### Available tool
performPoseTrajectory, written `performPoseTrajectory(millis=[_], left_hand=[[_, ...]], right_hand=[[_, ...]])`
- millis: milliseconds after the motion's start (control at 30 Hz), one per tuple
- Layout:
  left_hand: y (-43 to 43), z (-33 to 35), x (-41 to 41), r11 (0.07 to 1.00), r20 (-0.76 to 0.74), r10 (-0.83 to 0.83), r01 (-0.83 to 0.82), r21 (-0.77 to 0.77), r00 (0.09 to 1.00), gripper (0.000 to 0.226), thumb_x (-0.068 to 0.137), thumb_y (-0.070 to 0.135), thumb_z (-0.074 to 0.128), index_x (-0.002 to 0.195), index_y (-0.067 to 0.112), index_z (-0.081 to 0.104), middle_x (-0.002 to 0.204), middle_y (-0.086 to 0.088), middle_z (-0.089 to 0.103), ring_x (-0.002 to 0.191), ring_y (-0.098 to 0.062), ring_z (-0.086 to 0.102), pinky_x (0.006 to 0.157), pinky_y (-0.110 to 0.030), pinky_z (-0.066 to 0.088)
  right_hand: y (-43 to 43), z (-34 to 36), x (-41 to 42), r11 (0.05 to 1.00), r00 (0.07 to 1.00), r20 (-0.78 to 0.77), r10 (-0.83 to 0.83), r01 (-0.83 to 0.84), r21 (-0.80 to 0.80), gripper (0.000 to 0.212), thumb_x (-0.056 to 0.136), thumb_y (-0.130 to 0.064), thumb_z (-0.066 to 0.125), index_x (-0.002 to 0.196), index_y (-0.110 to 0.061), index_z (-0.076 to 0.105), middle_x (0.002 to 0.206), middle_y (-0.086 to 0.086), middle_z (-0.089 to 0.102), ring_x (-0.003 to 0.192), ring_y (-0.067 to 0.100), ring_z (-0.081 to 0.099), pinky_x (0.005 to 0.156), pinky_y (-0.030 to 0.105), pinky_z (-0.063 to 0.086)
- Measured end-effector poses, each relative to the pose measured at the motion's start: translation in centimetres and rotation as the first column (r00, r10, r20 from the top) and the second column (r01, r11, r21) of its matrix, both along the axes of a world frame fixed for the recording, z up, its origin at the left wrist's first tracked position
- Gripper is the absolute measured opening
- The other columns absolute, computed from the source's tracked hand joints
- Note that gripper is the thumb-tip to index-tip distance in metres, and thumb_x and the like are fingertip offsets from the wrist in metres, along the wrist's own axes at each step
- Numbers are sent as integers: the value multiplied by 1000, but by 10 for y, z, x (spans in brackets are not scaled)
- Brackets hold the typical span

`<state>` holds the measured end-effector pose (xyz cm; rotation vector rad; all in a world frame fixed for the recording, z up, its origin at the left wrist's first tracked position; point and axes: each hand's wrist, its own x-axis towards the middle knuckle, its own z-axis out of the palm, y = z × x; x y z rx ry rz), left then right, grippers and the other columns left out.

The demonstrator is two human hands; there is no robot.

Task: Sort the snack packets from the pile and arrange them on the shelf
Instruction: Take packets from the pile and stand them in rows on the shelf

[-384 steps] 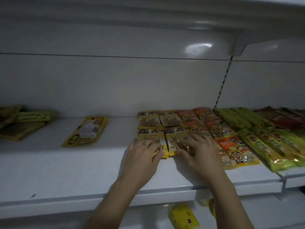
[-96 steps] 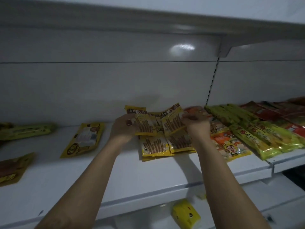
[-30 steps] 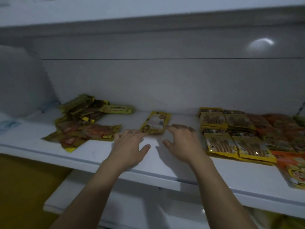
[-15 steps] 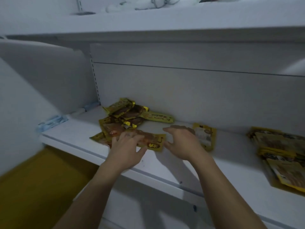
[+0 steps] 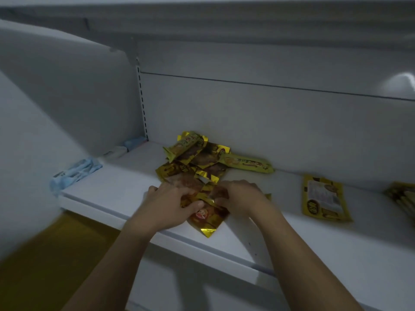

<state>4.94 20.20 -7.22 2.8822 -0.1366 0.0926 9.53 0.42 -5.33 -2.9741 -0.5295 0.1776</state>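
A loose pile of gold, brown and yellow snack packets (image 5: 202,158) lies near the left end of the white shelf (image 5: 112,191), against the back wall. My left hand (image 5: 170,207) and my right hand (image 5: 240,198) are both on the pile's front edge. Their fingers curl round a gold-brown packet with a red cartoon face (image 5: 206,218), which pokes out toward the shelf's front lip. My left thumb lies on top of it. A long yellow-green packet (image 5: 247,163) sticks out of the pile to the right.
A single yellow packet (image 5: 323,200) lies flat to the right of my hands. Sorted yellow packets (image 5: 402,196) show at the right border. A side panel (image 5: 67,86) closes the shelf on the left, with pale blue label strips (image 5: 74,173) along its foot. Another shelf (image 5: 224,19) hangs overhead.
The view has swung left from the sorted rows to the pile. Both hands, open above the shelf a moment ago, have come down onto the pile and closed on a gold-brown packet.
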Motion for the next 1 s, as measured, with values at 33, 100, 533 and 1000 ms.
performPoseTrajectory(millis=[33, 100, 533, 1000], left_hand=[[1, 0, 3, 1000, -1, -17, 17, 10, 1000, 77, 75, 82, 27, 135, 42, 53, 147, 10, 45, 134, -19, 37, 105, -44, 28], [2, -2, 6, 999, -17, -40, 41, 33, 999, 74, 78, 82, 28, 136, 43, 51, 148, 8, 41, 137, -20, 32, 107, -45, 26], [-3, 2, 16, 998, -59, -66, 66, 0, 996, 65, 88, 65, 53, 144, 34, 41, 148, 5, 35, 137, -21, 30, 112, -44, 28], [-34, 18, 15, 981, 422, -174, 192, 0, 890, 49, 80, -1, 60, 103, 40, 74, 124, 4, 61, 116, -24, 42, 93, -38, 32]], right_hand=[[0, -1, 1, 1000, 1000, -4, -23, 23, 18, 43, 91, -51, 56, 130, -34, 52, 127, 2, 60, 118, 27, 53, 94, 40, 43], [-1, -1, 4, 997, 997, -18, -73, 73, 29, 59, 89, -54, 59, 142, -32, 43, 138, 6, 53, 126, 29, 46, 99, 40, 43], [-13, 0, 8, 930, 930, 14, -368, 368, -11, 93, 67, -83, 60, 128, -14, 53, 127, 9, 54, 116, 29, 52, 88, 35, 45], [-67, 28, -22, 753, 897, 32, -441, 350, 557, 23, 79, -30, 78, 86, -8, 72, 82, 8, 71, 79, 24, 66, 73, 38, 53]])
